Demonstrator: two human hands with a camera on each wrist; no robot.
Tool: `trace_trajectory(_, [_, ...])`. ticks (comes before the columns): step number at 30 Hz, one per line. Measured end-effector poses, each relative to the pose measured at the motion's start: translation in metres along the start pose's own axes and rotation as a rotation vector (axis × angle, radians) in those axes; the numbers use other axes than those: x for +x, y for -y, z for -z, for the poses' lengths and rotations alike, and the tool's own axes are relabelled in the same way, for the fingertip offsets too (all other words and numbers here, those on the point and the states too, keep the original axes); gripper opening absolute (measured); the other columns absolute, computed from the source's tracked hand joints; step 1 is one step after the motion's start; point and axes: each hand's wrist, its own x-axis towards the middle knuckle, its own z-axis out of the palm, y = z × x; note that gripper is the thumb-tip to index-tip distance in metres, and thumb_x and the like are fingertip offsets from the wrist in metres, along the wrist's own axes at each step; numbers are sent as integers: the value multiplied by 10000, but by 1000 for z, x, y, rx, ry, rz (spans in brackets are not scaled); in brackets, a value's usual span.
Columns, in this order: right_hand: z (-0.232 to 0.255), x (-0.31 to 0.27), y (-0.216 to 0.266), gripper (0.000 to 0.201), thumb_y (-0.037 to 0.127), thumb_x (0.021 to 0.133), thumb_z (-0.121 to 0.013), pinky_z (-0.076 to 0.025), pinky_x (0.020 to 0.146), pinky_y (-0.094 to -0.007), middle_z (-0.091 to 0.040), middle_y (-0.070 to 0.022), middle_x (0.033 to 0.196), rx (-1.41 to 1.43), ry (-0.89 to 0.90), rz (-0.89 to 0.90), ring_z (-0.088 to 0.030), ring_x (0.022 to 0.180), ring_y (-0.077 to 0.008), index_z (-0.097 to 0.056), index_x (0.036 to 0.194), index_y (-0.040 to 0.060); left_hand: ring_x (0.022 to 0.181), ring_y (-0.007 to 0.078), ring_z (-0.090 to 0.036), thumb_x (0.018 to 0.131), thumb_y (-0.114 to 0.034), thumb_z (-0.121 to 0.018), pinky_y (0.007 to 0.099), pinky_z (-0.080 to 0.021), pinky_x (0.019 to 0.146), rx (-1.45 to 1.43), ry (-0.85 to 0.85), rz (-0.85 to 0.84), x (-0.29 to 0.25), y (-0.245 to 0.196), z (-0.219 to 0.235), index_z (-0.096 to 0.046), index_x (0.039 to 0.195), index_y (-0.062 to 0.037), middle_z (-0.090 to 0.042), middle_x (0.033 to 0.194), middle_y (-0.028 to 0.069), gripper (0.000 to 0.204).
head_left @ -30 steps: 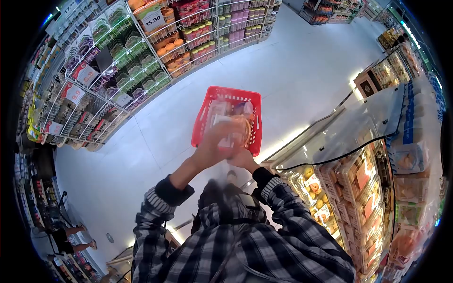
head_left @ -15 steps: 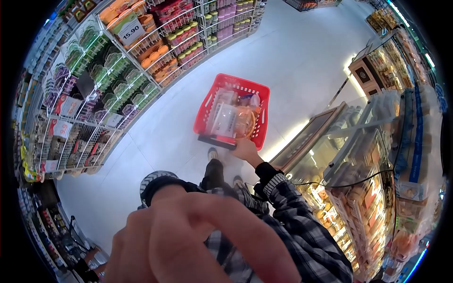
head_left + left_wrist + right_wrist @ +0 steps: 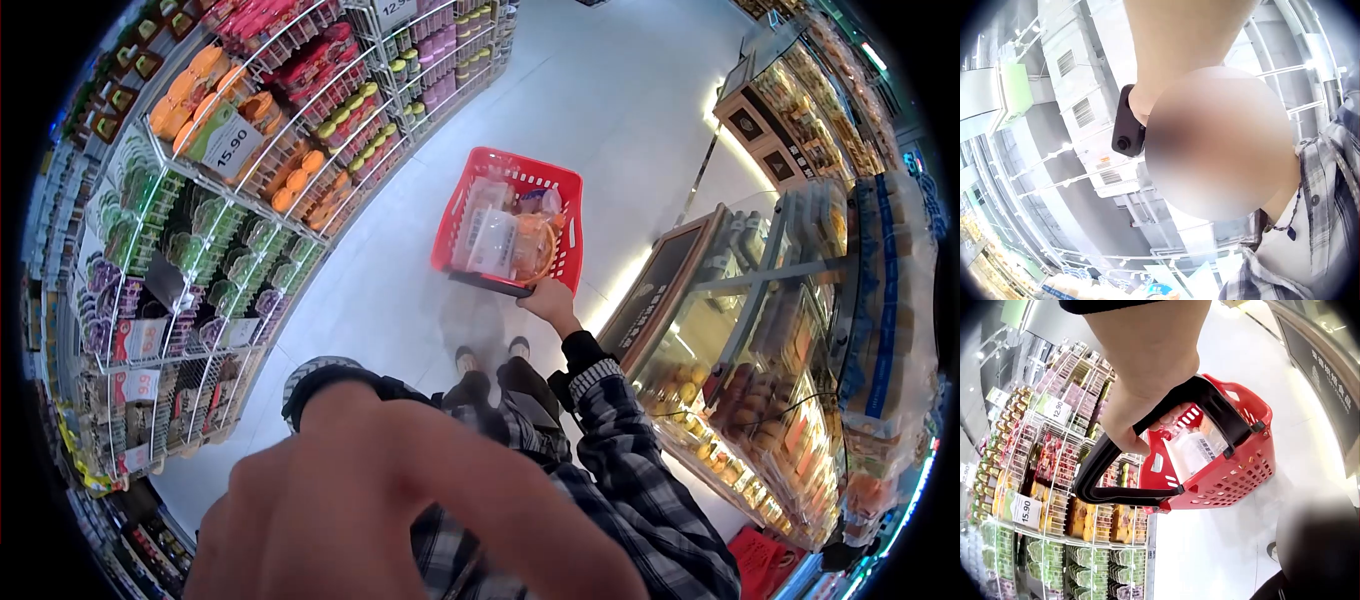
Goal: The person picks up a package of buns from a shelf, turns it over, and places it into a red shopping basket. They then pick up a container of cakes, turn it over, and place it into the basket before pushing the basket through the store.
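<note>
- red basket [image 3: 1230,480] with perforated sides, hanging open side up
- black handle [image 3: 1096,470], raised, gripped by the right hand [image 3: 1144,394]
- white and orange packages [image 3: 488,242] inside

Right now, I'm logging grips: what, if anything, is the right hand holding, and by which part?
The right hand holds the red basket by its black handle.

- Left hand [image 3: 340,500] raised high, its back toward the head view, fingertips out of sight.
- Right arm [image 3: 622,420] stretched forward and down.
- Right hand [image 3: 550,302] low ahead, fingers and thumb curled in a grip.
</note>
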Motion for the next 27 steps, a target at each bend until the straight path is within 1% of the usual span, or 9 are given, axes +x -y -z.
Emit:
trace_trajectory(3, [24,27,-3,365,392,560,-639,-495,654,-373,-637,-122,732,-9,-11,-27,-620,710,-285,-683,820,140,936,149,-555,746,-84,-619,336,-448,793,-111,-10,97,3,26,49,-500,1094,-86,-565,1070,59,368])
trace_trajectory(6, [47,55,-10,440,361,552,-640,-495,670,-392,-643,-122,783,44,-4,-11,-624,761,-286,-634,903,94,1041,248,-535,801,-89,-517,361,-417,873,652,-48,317,-23,92,120,-429,1228,8,-542,1161,164,447])
trace_trajectory(8, [62,77,-14,432,363,556,-636,-495,680,-389,-640,-139,778,-4,15,-2,-622,766,-298,-640,870,66,1064,253,-521,792,-149,-575,345,-389,914,936,16,854,-60,143,173,-452,1204,5,-542,1159,149,456])
trace_trajectory(12, [80,123,-37,402,391,575,-630,-496,698,-388,-633,-161,761,22,-17,35,-619,752,-304,-666,801,60,996,265,-553,762,-290,-637,334,-416,871,1196,283,1231,-177,246,265,-488,1180,-25,-568,1083,160,517])
trace_trajectory(14, [89,148,-48,384,422,588,-630,-496,677,-396,-632,-148,739,-4,16,44,-617,722,-301,-675,808,111,958,275,-564,735,-356,-645,352,-448,803,1437,677,1172,-183,272,287,-520,1131,-55,-567,1077,145,513])
trace_trajectory(17, [100,175,-65,374,403,583,-629,-496,669,-398,-636,-132,737,14,-75,81,-617,707,-298,-670,825,121,856,293,-588,719,-372,-638,394,-469,715,1349,798,1244,-196,323,344,-580,1001,-69,-604,965,133,418])
trace_trajectory(20, [120,203,-76,382,413,585,-626,-497,662,-405,-635,-135,736,23,-77,75,-619,705,-303,-663,828,120,763,308,-598,698,-378,-636,426,-472,665,1296,914,1496,-174,359,373,-613,863,-80,-625,828,123,342])
trace_trajectory(25, [159,253,-87,344,365,577,-604,-501,638,-395,-621,-157,658,92,-108,48,-622,653,-309,-668,705,52,730,303,-608,665,-418,-644,416,-479,660,1300,961,1486,-139,408,408,-635,835,-106,-634,786,121,355])
trace_trajectory(27, [178,272,-95,392,408,576,-619,-501,647,-407,-629,-159,710,81,-43,18,-623,691,-315,-659,766,67,729,299,-610,664,-417,-644,418,-480,663,1279,915,1431,-125,428,418,-648,857,-122,-637,787,120,353])
